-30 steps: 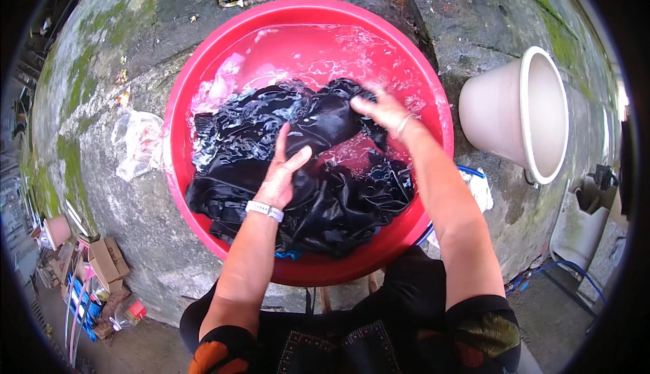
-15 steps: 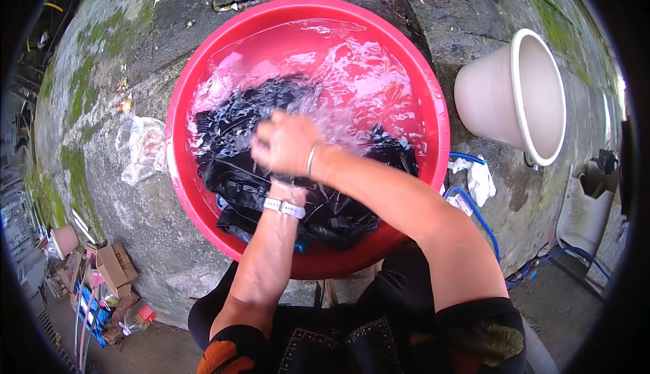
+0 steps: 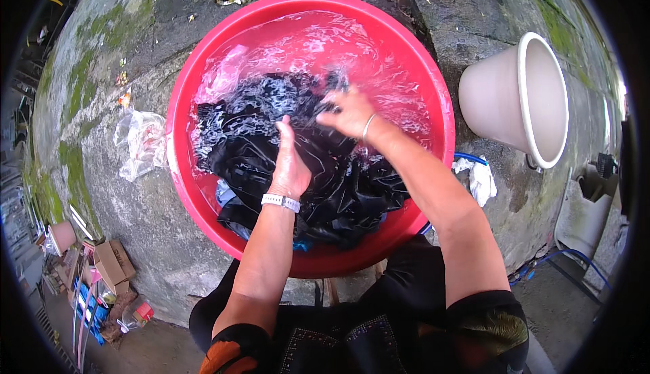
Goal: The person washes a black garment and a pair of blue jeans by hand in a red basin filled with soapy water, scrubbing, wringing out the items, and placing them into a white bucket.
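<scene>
A bundle of wet black clothing [image 3: 338, 178] lies in the pink plastic basin [image 3: 443, 113], partly under water. Pinkish cloth [image 3: 227, 76] shows at the far left of the water. My left hand [image 3: 292, 167], with a white wristband [image 3: 281, 202], rests against the black clothing, thumb stretched out and pointing away from me; its other fingers are hidden. Farther right, my right hand [image 3: 349, 113], wearing a thin bangle, is closed on a fold of the black garment. Motion blurs the cloth beside its fingers.
To the right, a whitish bucket [image 3: 494, 100] lies on its side on mossy concrete. A blue hose [image 3: 469, 157] and white cloth [image 3: 482, 181] are near the basin. A clear plastic bag [image 3: 142, 144] lies left; a cardboard box [image 3: 115, 266] sits among clutter at lower left.
My right hand has moved right and away from my left hand, which it was covering. My left hand now shows its raised thumb. The black clothing has shifted and spread.
</scene>
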A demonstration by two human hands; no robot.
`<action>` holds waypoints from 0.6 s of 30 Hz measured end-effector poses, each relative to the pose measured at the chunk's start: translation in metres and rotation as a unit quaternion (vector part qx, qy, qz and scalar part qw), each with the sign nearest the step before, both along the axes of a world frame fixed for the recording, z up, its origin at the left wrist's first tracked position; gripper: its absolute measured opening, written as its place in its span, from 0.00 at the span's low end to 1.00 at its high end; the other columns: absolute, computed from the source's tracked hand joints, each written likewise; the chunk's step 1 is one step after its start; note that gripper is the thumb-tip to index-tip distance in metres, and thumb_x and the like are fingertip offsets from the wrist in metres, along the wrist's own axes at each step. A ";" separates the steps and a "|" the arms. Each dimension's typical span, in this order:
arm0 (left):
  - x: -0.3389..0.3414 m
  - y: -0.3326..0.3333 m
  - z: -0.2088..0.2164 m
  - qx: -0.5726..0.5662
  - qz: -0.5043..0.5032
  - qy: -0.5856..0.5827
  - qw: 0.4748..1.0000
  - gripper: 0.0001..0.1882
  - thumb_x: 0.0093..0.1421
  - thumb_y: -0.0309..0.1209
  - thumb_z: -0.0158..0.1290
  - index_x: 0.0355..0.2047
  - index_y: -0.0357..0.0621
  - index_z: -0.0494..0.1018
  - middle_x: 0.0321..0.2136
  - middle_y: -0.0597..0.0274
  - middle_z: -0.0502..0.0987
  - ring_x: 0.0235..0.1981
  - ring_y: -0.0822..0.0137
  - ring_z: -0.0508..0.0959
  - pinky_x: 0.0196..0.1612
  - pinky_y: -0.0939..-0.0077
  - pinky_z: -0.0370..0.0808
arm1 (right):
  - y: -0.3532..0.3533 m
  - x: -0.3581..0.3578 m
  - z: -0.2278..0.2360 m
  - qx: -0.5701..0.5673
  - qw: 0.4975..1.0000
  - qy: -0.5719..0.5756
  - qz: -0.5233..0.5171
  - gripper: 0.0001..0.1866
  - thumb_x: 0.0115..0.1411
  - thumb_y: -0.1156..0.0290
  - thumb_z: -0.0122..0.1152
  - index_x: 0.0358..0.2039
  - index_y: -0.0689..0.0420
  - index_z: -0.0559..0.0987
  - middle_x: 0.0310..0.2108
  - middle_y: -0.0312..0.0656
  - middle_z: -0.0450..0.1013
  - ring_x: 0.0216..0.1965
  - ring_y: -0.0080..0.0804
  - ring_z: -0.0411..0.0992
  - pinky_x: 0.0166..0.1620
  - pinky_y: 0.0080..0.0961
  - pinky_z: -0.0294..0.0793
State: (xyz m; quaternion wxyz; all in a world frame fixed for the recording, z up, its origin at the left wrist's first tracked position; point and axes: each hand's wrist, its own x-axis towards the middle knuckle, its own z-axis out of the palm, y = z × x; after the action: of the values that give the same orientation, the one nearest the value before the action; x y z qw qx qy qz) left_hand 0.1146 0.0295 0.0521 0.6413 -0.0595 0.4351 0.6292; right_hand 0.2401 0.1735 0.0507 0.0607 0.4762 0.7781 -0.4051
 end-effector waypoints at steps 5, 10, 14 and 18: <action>-0.036 -0.020 -0.024 0.065 0.030 -0.113 0.991 0.37 0.64 0.69 0.39 0.54 0.53 0.72 0.47 0.59 0.77 0.50 0.58 0.76 0.55 0.58 0.73 | -0.104 -0.039 0.060 0.143 0.945 0.259 0.141 0.13 0.57 0.56 0.62 0.31 0.52 0.79 0.36 0.50 0.69 0.41 0.50 0.72 0.41 0.45 0.76; -0.005 -0.001 0.000 -0.028 0.079 -0.027 0.996 0.36 0.66 0.65 0.41 0.57 0.47 0.69 0.51 0.60 0.75 0.53 0.62 0.74 0.57 0.65 0.71 | -0.094 -0.052 0.058 0.148 0.958 0.222 0.106 0.19 0.62 0.48 0.54 0.28 0.50 0.81 0.31 0.48 0.75 0.32 0.49 0.78 0.37 0.45 0.79; 0.014 0.014 0.011 -0.122 0.152 0.055 0.979 0.31 0.68 0.58 0.44 0.55 0.44 0.71 0.47 0.60 0.77 0.49 0.64 0.78 0.54 0.64 0.75 | -0.048 -0.059 0.031 0.140 0.974 0.154 0.093 0.21 0.65 0.51 0.47 0.28 0.52 0.81 0.33 0.53 0.79 0.32 0.52 0.79 0.38 0.50 0.79; 0.022 0.029 0.048 -0.071 0.035 -0.026 0.997 0.21 0.69 0.43 0.48 0.53 0.39 0.74 0.50 0.55 0.78 0.48 0.60 0.80 0.53 0.61 0.78 | 0.025 -0.020 0.007 0.031 0.988 0.006 -0.150 0.28 0.65 0.47 0.49 0.50 0.60 0.74 0.44 0.62 0.77 0.48 0.58 0.76 0.55 0.44 0.73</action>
State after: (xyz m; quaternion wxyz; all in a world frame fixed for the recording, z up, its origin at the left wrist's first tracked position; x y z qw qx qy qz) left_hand 0.1367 0.0588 0.1002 0.6238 -0.1366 0.4597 0.6172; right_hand 0.2205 0.1985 0.0573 -0.0198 0.5868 0.7102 -0.3884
